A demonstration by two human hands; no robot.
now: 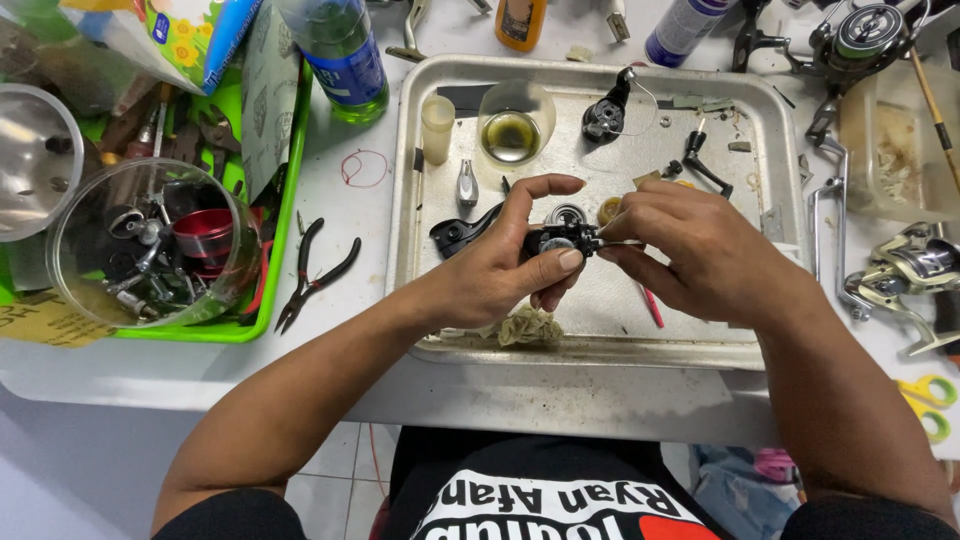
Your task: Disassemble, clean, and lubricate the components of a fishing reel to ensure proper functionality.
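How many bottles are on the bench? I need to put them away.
3, all cut off by the top edge: a green bottle left of the tray, an orange one above it, a white-and-purple one further right.

Over a metal tray (430,200), the left hand (500,270) grips a small black reel part (555,240). The right hand (690,245) pinches a thin tool against it.
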